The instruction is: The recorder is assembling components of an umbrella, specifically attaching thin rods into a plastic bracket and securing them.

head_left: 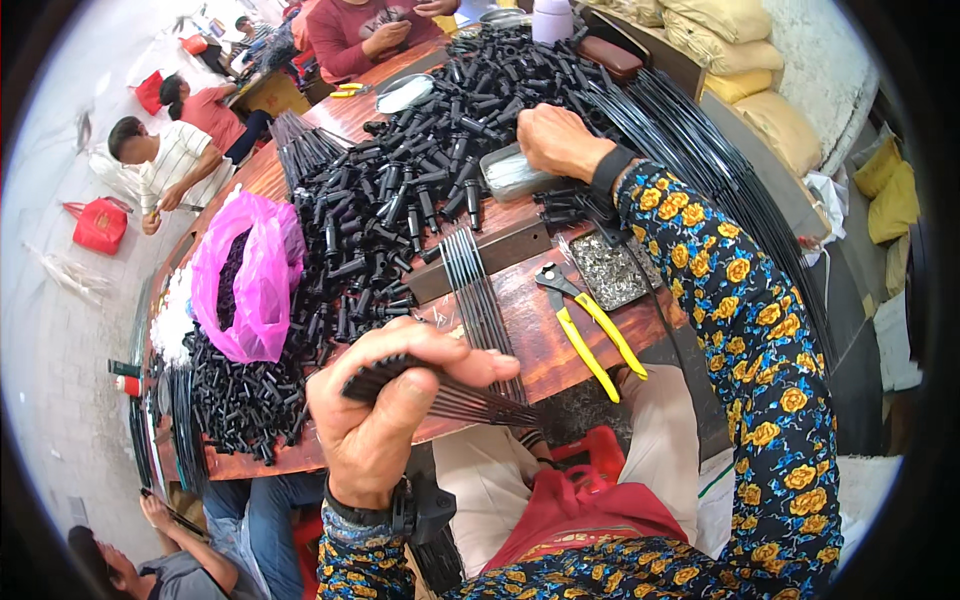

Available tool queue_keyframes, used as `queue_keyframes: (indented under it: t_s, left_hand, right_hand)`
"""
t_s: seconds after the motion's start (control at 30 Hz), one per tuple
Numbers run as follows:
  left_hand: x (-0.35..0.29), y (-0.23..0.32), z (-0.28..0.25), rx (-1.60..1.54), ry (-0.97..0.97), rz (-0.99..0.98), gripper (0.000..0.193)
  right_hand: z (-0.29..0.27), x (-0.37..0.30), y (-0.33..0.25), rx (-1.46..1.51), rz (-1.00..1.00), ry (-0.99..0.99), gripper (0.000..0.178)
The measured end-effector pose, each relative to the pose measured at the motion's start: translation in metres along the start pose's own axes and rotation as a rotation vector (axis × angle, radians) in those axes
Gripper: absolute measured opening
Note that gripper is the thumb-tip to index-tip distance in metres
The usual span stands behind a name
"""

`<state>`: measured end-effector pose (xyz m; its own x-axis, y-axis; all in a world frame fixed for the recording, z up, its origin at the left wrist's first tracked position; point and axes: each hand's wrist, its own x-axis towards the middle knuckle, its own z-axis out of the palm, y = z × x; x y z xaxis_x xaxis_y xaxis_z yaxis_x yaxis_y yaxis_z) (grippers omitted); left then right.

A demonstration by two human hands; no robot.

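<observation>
My left hand [375, 400] is wrapped round a bundle of thin black rods [470, 400], their dark ends fanned beside my thumb. More black rods [470, 275] rest across a brown metal bar [430, 282] on the table. My right hand [560, 140] is at the edge of a clear tray [515, 178] of thin whitish pieces. Its fingers are curled together, and whatever they hold is hidden. Cutters with yellow handles [590, 325] lie below that tray, beside a shallow tray of small metal bits [610, 265]. Behind the clear tray spreads a heap of short black tubular parts [440, 140].
A pink plastic bag [265, 290] of small black parts sits at the table's left. Long black rods [720, 180] line the right edge, near stacked sacks [720, 45]. A lilac bottle [552, 20] stands at the back. Several other people sit around and beyond the table.
</observation>
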<state>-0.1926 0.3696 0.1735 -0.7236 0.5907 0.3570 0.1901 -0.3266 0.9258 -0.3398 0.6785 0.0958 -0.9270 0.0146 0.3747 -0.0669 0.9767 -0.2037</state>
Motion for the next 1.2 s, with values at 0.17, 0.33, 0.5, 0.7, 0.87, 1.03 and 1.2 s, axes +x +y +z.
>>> queue_keyframes:
  t_s: [0.17,0.33,0.5,0.7,0.87,1.03,1.2]
  left_hand:
    - [0.008,-0.011,-0.002,0.007,-0.013,-0.029,0.026]
    - [0.010,-0.007,-0.004,0.023,0.031,-0.040,0.024]
    - [0.008,-0.008,0.000,-0.025,0.024,-0.049,0.024]
    - [0.007,-0.006,-0.002,-0.035,-0.006,-0.057,0.025]
    - [0.007,-0.008,-0.006,-0.063,-0.004,-0.084,0.026]
    - [0.011,-0.007,-0.006,-0.079,0.001,-0.096,0.025]
    - [0.013,-0.005,0.000,-0.014,0.009,-0.051,0.024]
  right_hand:
    - [0.004,-0.011,0.019,0.209,-0.032,0.184,0.014]
    - [-0.020,-0.021,0.003,0.266,-0.086,0.163,0.013]
    - [-0.012,-0.011,0.009,0.072,0.027,-0.029,0.010]
    - [0.001,0.005,0.003,-0.048,-0.054,-0.114,0.013]
    - [0.005,0.005,-0.006,-0.208,-0.198,-0.113,0.013]
    - [0.001,-0.003,-0.006,-0.141,-0.124,0.023,0.012]
    - [-0.025,-0.015,0.004,0.130,-0.034,0.188,0.012]
